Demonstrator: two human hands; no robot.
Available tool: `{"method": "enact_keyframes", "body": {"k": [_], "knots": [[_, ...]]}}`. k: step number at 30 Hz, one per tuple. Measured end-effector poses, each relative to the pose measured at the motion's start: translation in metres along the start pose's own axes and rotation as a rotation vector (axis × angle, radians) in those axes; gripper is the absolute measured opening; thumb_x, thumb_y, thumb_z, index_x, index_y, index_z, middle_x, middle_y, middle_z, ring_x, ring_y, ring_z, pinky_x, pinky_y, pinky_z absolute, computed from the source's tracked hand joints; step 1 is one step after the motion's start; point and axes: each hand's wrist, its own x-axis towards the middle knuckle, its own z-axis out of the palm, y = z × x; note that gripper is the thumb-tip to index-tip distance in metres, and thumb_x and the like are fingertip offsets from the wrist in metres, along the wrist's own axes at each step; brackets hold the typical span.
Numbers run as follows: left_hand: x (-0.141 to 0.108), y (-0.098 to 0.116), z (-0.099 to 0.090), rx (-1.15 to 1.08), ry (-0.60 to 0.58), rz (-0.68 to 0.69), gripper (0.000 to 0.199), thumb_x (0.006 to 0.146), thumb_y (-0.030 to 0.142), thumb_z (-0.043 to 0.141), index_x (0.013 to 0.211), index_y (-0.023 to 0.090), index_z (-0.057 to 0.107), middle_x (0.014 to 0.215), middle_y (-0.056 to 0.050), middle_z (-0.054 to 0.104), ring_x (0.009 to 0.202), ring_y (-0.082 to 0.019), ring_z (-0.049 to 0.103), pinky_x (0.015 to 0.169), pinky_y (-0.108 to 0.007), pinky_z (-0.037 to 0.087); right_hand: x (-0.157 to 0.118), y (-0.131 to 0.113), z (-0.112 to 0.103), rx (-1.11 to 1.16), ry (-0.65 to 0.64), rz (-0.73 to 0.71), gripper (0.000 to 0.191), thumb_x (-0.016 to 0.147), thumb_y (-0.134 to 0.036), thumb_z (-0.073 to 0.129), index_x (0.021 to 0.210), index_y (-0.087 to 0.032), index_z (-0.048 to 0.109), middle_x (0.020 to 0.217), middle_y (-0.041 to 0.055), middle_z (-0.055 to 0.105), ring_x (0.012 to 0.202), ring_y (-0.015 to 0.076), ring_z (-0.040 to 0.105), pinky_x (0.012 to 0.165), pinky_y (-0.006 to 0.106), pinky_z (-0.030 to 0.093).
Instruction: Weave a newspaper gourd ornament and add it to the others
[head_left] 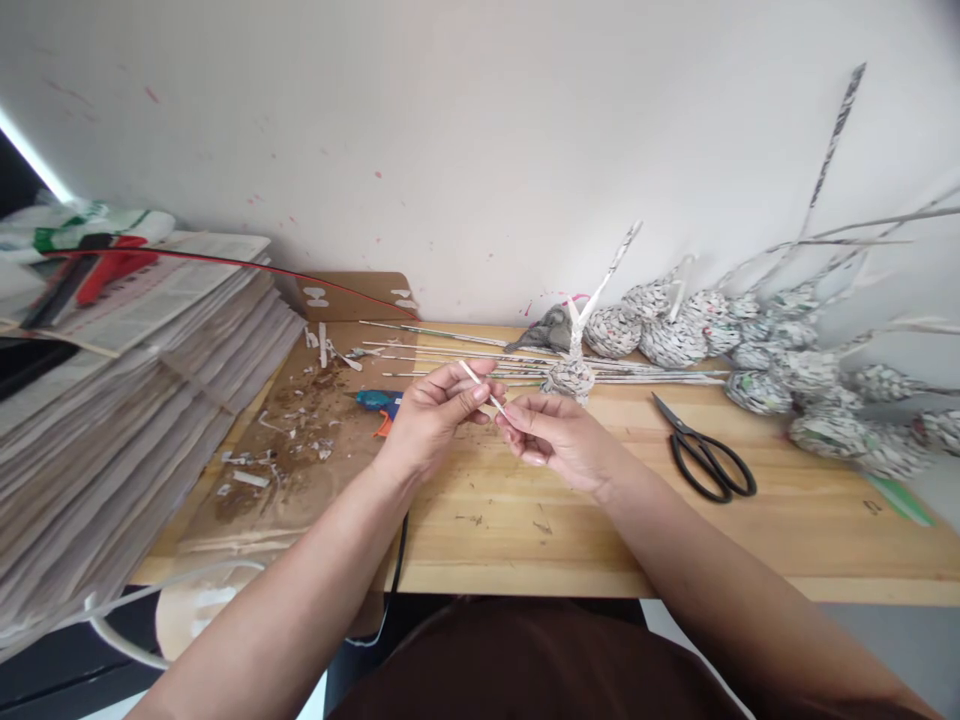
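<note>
My left hand [442, 405] and my right hand [551, 435] meet over the middle of the wooden table. Between them runs a short, thin, white rolled-paper stick [472, 375], pinched by the fingers of both hands. Just behind my hands stands a small woven newspaper piece [570, 375] with a forked paper stem rising from it. Long thin paper sticks [637, 368] lie across the table behind my hands. A blue glue gun [375, 400] with an orange trigger is partly hidden by my left hand.
Black-handled scissors [705, 450] lie to the right. Several woven newspaper balls [675, 340] with long stems crowd the back right. A tall newspaper stack [172, 400] fills the left, beside a brown sheet [300, 510] strewn with paper scraps. A wall rises behind the wooden table [510, 560].
</note>
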Motion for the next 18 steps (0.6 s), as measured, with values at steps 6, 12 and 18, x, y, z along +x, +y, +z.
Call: {"method": "enact_keyframes", "body": {"k": [6,12,18], "knots": [[-0.0003,0.0003,0.0004,0.123,0.024,-0.017,0.025,0.072,0.035,0.088,0.079,0.016,0.074,0.073,-0.001,0.072,0.066,-0.01,0.065,0.058,-0.018,0.048,-0.0006,0.0023,0.001,-0.091,0.057,-0.1,0.029,0.077,-0.044,0.083,0.077,-0.017,0.075,0.062,-0.0005,0.062,0.053,0.0079,0.052,0.043,0.02,0.027],[0.0007,-0.0007,-0.0014,0.106,-0.016,-0.026,0.027,0.074,0.039,0.085,0.084,0.015,0.077,0.085,-0.004,0.074,0.072,-0.012,0.066,0.061,-0.019,0.05,-0.0015,0.0016,0.0023,-0.027,0.052,-0.049,0.029,0.075,-0.043,0.085,0.075,-0.017,0.075,0.062,-0.0009,0.062,0.054,0.0076,0.054,0.043,0.019,0.028],[0.0023,0.0023,-0.0022,0.047,0.151,0.022,0.027,0.069,0.039,0.089,0.075,0.016,0.075,0.075,-0.001,0.07,0.07,-0.011,0.064,0.053,-0.015,0.047,-0.0008,0.0021,0.004,-0.077,0.083,-0.104,0.027,0.076,-0.041,0.085,0.073,-0.016,0.075,0.06,-0.0013,0.062,0.051,0.0066,0.051,0.042,0.019,0.026]]}}
